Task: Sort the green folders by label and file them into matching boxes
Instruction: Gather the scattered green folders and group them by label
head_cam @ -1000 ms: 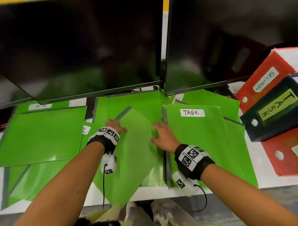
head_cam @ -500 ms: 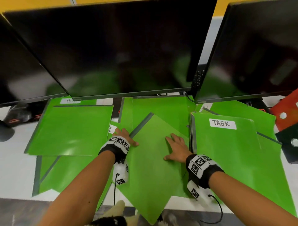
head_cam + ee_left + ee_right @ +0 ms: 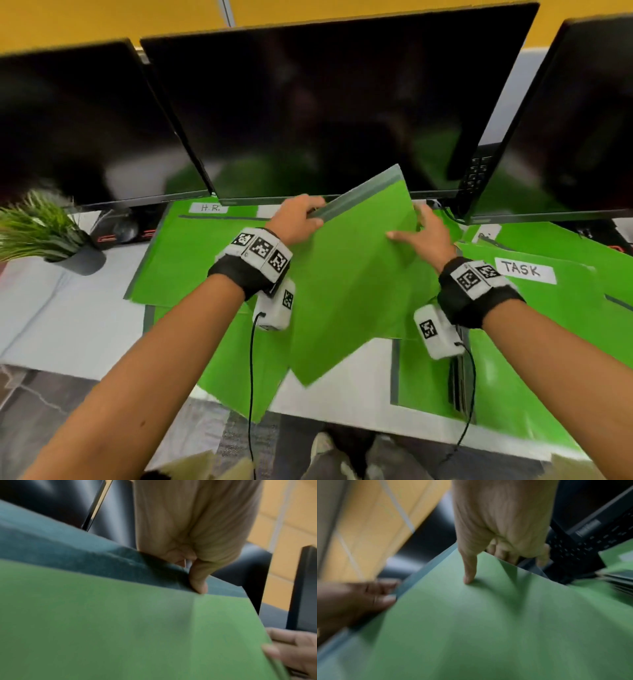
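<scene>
My left hand (image 3: 297,219) pinches the grey spine edge of a green folder (image 3: 349,284), thumb on top, fingers curled beneath; my right hand (image 3: 426,236) pinches the folder's right edge, thumb (image 3: 469,566) pressed on the face, fingers wrapped behind; the folder is held tilted above the desk (image 3: 61,329), its far corner raised before the middle monitor (image 3: 329,109). Beneath and around it lie further green folders; far left, one labelled H.R. (image 3: 209,207); right, a stack topped by one labelled TASK (image 3: 524,270). A potted plant (image 3: 44,233) stands at the far left; a second monitor (image 3: 575,130) stands on the right.
</scene>
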A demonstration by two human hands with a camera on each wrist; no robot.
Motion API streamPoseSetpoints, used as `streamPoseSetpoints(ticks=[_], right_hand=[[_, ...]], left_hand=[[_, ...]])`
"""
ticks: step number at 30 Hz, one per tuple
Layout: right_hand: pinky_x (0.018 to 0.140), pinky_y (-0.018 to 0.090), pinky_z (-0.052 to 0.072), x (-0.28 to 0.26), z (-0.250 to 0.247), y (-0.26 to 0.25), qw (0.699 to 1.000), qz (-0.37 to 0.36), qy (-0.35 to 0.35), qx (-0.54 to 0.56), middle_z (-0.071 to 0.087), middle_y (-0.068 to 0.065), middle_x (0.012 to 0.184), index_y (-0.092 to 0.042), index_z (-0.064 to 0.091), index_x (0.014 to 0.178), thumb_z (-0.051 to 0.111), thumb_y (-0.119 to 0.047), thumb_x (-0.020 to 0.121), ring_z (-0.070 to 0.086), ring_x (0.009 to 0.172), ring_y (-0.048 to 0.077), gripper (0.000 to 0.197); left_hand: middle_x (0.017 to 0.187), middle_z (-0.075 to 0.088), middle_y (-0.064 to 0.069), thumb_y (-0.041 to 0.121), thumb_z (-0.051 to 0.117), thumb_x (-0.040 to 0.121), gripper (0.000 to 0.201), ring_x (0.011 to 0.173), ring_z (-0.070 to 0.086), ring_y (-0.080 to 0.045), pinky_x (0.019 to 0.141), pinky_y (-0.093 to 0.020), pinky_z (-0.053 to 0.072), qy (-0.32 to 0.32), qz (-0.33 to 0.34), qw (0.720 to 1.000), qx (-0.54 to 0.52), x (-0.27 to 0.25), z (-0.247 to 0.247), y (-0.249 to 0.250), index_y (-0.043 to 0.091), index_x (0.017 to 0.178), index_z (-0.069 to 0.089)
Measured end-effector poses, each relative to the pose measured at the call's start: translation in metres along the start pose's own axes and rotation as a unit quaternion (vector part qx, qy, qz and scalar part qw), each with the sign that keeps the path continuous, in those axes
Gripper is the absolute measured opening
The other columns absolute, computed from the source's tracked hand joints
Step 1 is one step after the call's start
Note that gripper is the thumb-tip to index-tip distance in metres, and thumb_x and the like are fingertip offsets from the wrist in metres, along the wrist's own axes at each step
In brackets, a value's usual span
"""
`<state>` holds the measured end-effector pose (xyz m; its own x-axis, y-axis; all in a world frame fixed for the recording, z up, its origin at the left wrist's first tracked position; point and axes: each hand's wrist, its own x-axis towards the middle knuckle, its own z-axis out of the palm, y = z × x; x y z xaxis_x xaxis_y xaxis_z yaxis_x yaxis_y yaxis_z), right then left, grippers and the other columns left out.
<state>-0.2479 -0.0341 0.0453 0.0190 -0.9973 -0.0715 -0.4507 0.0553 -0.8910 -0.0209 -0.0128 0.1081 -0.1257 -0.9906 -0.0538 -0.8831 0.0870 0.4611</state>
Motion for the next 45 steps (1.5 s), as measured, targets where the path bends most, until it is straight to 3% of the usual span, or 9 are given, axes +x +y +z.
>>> streamPoseSetpoints(ticks=[3,8,12,15,19,24,29,40,45], right_hand=[[0.071,0.011,0.05,0.003,-0.016,-0.041,0.986,-0.122,0.058,0.099,0.067,0.013,0.102,-0.002,0.064,0.099,0.064,-0.002,0.082,0.059,0.069,-0.012,0.017],[0.069,0.029,0.041,-0.009,-0.021,-0.071,0.955,-0.23,0.137,0.127,0.058,0.002,0.072,-0.027,0.055,0.067,0.066,-0.02,0.078,0.05,0.071,0.013,0.017],[0.065,0.011,0.038,-0.037,-0.004,-0.071,0.944,-0.297,0.137,0.04,0.057,-0.006,0.068,-0.013,0.062,0.073,0.07,-0.013,0.076,0.048,0.064,-0.009,0.009],[0.083,0.013,0.044,-0.068,0.026,-0.05,0.957,-0.284,-0.006,-0.059,0.07,0.009,0.088,-0.004,0.07,0.084,0.072,-0.007,0.075,0.057,0.081,0.002,0.009],[0.107,0.017,0.03,-0.096,0.062,-0.01,0.947,-0.172,-0.215,-0.163,0.057,0.002,0.131,-0.017,0.061,0.119,0.075,-0.025,0.075,0.049,0.122,0.014,0.047],[0.116,0.041,0.013,-0.103,0.085,0.028,0.893,-0.099,-0.329,-0.291,0.033,-0.006,0.15,-0.029,0.044,0.136,0.067,-0.043,0.079,0.027,0.14,0.014,0.064],[0.116,0.045,0.019,-0.085,0.079,0.046,0.931,-0.018,-0.241,-0.272,0.027,0.003,0.153,-0.022,0.04,0.139,0.062,-0.036,0.086,0.024,0.141,0.02,0.059],[0.117,0.041,0.021,-0.066,-0.025,0.032,0.988,0.105,-0.004,-0.115,0.021,0.013,0.153,-0.015,0.017,0.149,0.056,-0.01,0.09,0.022,0.141,0.03,0.071],[0.1,0.033,0.04,-0.068,-0.094,0.051,0.983,0.131,0.065,-0.111,0.043,0.018,0.139,-0.008,0.036,0.141,0.059,-0.01,0.088,0.048,0.119,0.026,0.058]], left_hand=[[0.105,0.048,-0.012,0.026,0.056,0.09,0.023,0.115,0.045,-0.032,0.095,-0.046,0.039,0.135,-0.024,0.988,0.068,0.0,-0.033,0.003,0.016,0.11,0.064],[0.091,0.06,-0.012,0.043,0.045,0.093,0.034,0.094,0.056,-0.027,0.084,-0.037,0.04,0.3,-0.048,0.953,-0.006,-0.013,-0.052,0.001,0.017,0.093,0.067],[0.076,0.057,-0.007,0.048,0.027,0.098,0.046,0.066,0.055,-0.018,0.07,-0.031,0.045,0.206,-0.129,0.937,-0.253,-0.019,-0.04,-0.01,0.014,0.077,0.049],[0.095,0.056,-0.013,0.027,0.043,0.098,0.02,0.07,0.059,-0.019,0.071,-0.034,0.051,0.089,-0.201,0.868,-0.446,-0.026,-0.021,-0.031,0.01,0.109,0.046],[0.094,0.052,-0.017,-0.01,0.048,0.089,0.08,0.062,0.049,-0.02,0.044,-0.022,0.052,0.077,-0.319,0.833,-0.445,-0.043,0.017,-0.066,0.02,0.146,0.002],[0.125,0.05,-0.028,-0.005,0.049,0.089,0.065,0.1,0.057,-0.038,0.088,-0.049,0.051,0.049,-0.35,0.885,-0.304,-0.07,0.065,-0.104,0.006,0.143,0.014],[0.076,0.044,-0.007,-0.006,0.038,0.094,0.044,0.066,0.043,-0.023,0.065,-0.039,0.044,0.023,-0.345,0.863,-0.368,-0.083,0.082,-0.118,0.002,0.137,0.031],[0.126,0.052,-0.01,-0.01,0.032,0.095,0.044,0.1,0.054,-0.027,0.087,-0.035,0.045,-0.037,-0.253,0.85,-0.461,-0.058,0.08,-0.03,0.001,0.137,0.035],[0.07,0.042,-0.007,0.005,0.053,0.091,0.009,0.072,0.045,-0.024,0.067,-0.036,0.043,-0.071,-0.282,0.889,-0.352,-0.025,0.118,0.014,0.002,0.09,0.044]])
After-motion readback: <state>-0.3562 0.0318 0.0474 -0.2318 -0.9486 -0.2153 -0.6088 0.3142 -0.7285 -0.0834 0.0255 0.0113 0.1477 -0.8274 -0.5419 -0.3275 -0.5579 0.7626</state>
